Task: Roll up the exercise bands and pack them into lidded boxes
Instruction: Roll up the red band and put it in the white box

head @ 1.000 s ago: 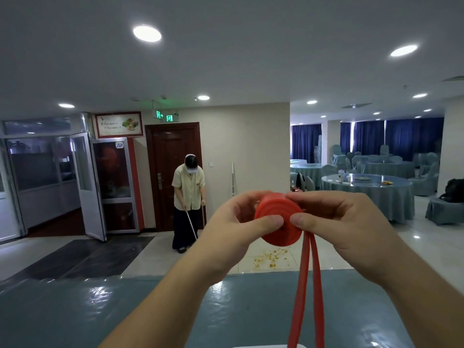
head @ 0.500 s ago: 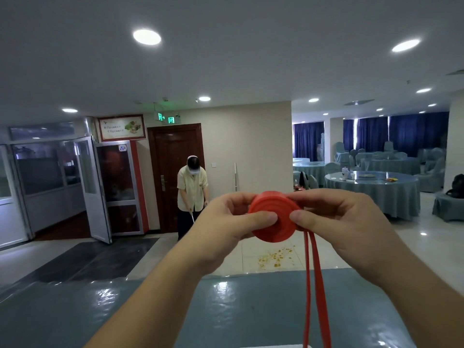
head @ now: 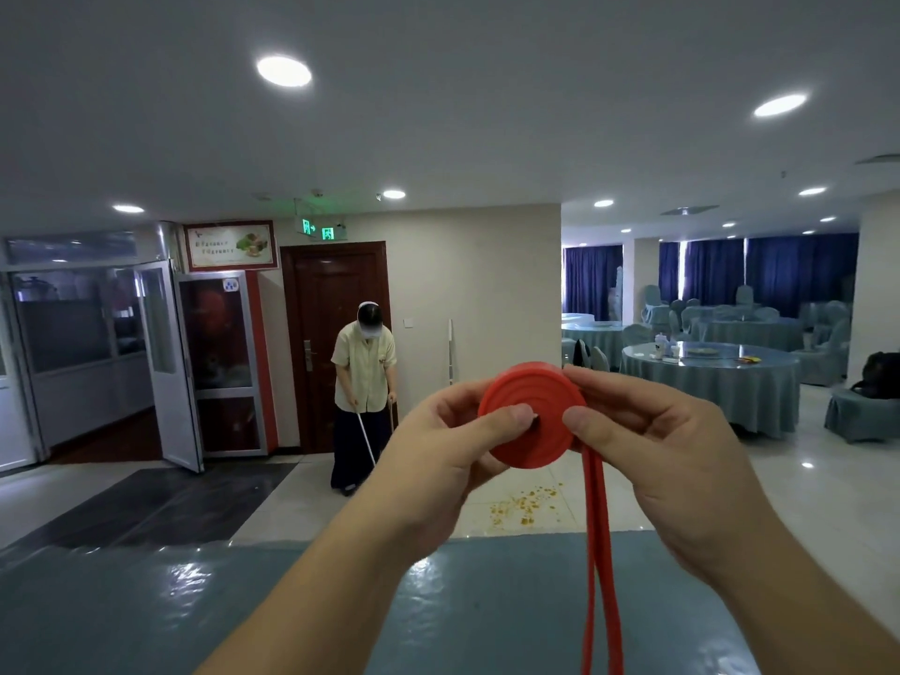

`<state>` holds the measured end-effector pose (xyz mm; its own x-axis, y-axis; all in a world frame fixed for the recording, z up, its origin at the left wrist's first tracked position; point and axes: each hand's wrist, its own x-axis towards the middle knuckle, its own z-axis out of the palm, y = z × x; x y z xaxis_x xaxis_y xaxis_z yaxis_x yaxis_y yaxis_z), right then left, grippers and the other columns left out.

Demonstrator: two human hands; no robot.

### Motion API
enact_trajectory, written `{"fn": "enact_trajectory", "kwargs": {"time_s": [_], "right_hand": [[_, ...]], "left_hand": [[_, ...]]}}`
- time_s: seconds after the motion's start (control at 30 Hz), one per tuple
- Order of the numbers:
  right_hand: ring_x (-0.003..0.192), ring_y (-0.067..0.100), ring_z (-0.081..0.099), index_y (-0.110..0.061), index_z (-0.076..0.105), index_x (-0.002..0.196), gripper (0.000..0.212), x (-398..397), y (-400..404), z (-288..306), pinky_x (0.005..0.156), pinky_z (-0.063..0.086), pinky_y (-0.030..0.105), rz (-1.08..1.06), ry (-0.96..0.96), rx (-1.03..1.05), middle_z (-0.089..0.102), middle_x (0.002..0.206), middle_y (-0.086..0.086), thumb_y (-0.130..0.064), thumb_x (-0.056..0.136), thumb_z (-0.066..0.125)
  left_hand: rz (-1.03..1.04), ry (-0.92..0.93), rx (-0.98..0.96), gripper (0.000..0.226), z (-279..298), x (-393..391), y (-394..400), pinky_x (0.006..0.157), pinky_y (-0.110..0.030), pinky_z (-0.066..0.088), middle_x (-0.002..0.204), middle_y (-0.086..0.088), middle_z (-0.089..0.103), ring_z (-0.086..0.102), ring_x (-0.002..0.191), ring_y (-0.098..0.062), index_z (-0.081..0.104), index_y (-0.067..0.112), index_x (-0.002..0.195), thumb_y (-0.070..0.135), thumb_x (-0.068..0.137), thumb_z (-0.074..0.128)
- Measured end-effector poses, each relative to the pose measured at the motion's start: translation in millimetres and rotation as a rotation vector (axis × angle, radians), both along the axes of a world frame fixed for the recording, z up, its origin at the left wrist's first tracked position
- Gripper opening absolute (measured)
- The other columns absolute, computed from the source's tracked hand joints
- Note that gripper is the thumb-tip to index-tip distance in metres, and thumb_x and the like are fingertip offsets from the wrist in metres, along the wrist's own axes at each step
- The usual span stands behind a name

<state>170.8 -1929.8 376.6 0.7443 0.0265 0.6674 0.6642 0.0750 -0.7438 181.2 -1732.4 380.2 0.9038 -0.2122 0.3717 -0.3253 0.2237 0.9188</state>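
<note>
A red exercise band (head: 535,431) is wound into a flat coil held up in front of me at chest height. My left hand (head: 438,460) pinches the coil from the left, thumb on its face near the centre. My right hand (head: 652,445) pinches it from the right, thumb on the face and fingers behind. The unrolled tail of the band (head: 601,567) hangs straight down from the coil's right lower edge and runs out of the bottom of the view. No box is in view.
A glossy blue-grey table (head: 243,606) lies below my arms. Beyond it, a person (head: 364,382) with a long-handled tool stands by a brown door. Yellow crumbs (head: 526,504) litter the tiled floor. Round dining tables (head: 711,377) with covered chairs fill the right.
The coil has been turned a little between my hands and sits slightly further right. The camera view shifted slightly. The person by the door stays bent over the floor.
</note>
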Motion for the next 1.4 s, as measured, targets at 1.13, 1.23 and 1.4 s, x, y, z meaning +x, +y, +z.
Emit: {"fn": "enact_trajectory", "kwargs": {"time_s": [1.13, 1.23, 1.4], "right_hand": [[0.095, 0.012, 0.079, -0.02, 0.079, 0.109, 0.037, 5.0, -12.5, 4.0, 0.083, 0.059, 0.017, 0.007, 0.013, -0.106, 0.083, 0.099, -0.003, -0.017, 0.072, 0.077], [0.096, 0.012, 0.079, -0.02, 0.08, 0.108, 0.037, 3.0, -16.3, 5.7, 0.081, 0.059, 0.015, 0.025, 0.027, -0.154, 0.083, 0.099, -0.004, -0.017, 0.072, 0.076], [0.094, 0.015, 0.079, -0.018, 0.08, 0.107, 0.037, 5.6, -14.0, 7.4, 0.082, 0.06, 0.018, 0.002, 0.011, -0.137, 0.083, 0.098, -0.002, -0.02, 0.07, 0.078]], "left_hand": [[-0.03, 0.052, -0.037, 0.041, -5.1, 6.9, -6.1, 0.08, -0.03, 0.06, 0.113, -0.013, 0.078, 0.075, 0.1, -0.022, 0.075, 0.009, 0.12, 0.026, 0.082, 0.077], [0.007, 0.003, 0.014, 0.042, -7.7, 7.7, -8.8, 0.076, -0.023, 0.058, 0.108, -0.011, 0.079, 0.075, 0.095, -0.018, 0.075, 0.01, 0.118, 0.024, 0.079, 0.079], [0.031, -0.055, 0.139, 0.05, -0.2, 9.3, -2.2, 0.088, -0.035, 0.061, 0.111, -0.013, 0.078, 0.076, 0.105, -0.03, 0.071, 0.01, 0.122, 0.018, 0.074, 0.084]]}}
